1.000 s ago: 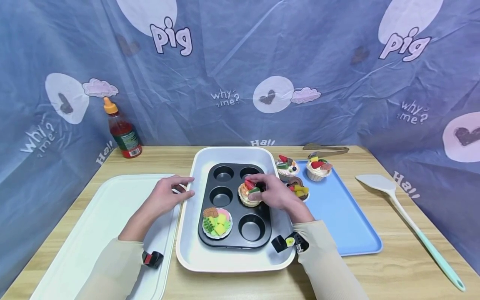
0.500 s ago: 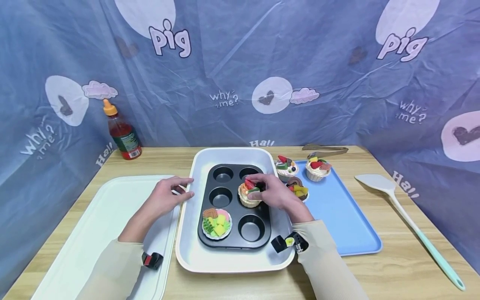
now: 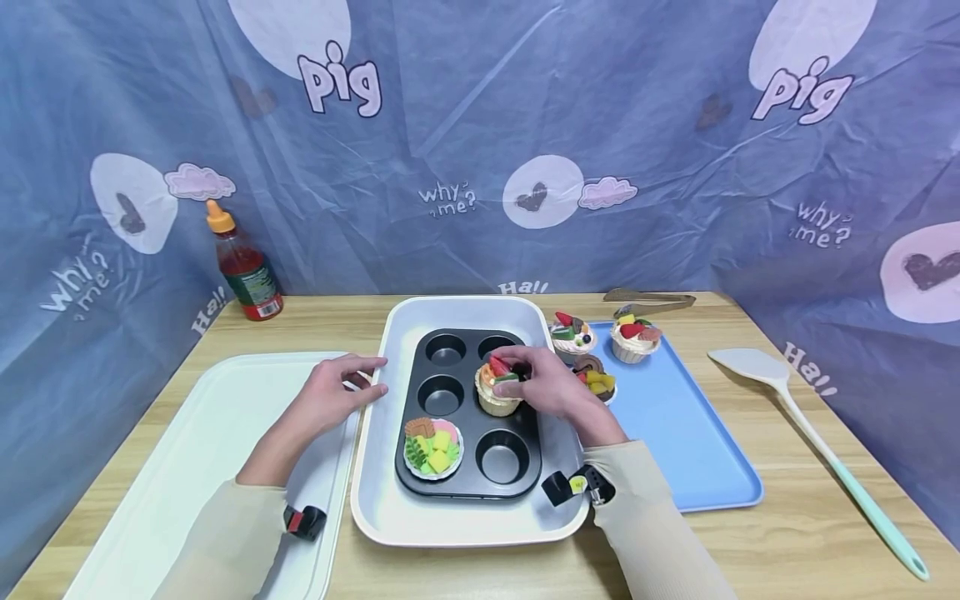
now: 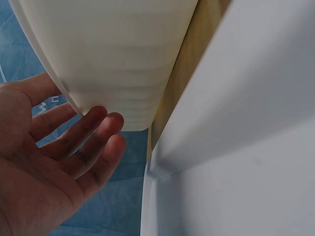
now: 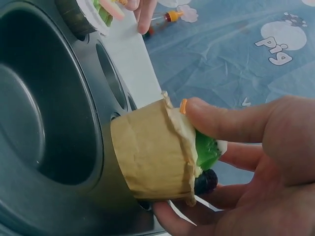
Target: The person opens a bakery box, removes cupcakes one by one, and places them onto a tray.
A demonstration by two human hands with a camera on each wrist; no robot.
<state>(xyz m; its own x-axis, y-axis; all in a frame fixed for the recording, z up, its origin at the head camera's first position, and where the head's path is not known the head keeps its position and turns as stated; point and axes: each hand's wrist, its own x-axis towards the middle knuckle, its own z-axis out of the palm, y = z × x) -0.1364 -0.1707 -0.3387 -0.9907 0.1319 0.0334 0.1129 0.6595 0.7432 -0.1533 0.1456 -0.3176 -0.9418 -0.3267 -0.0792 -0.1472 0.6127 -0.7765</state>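
My right hand [image 3: 551,382] pinches a fruit-topped cupcake [image 5: 152,150] with a cream-coloured wrapper, thumb and fingers around its upper edge. Strawberry, green fruit and dark berries show on top. The cupcake stands above the middle-right cup of a black muffin tin [image 3: 472,442]; how far its base is in the cup is hidden. Another cupcake [image 3: 434,450] fills the tin's front-left cup. The tin lies in a deep white tray [image 3: 465,527]. My left hand [image 3: 333,392] holds the tray's left rim, with thumb and index finger over it and the other fingers outside the wall.
At right, a blue tray [image 3: 675,433] bears several cupcakes, one being a white-wrapped cupcake [image 3: 633,340]. Metal tongs [image 3: 652,298] lie behind it, and a spatula [image 3: 817,437] lies further right. A flat white tray [image 3: 202,450] and a sauce bottle [image 3: 250,271] are at left.
The cupcake in my right hand has tipped a little, so more of its wrapper side shows. Both hands stay in nearly the same places.
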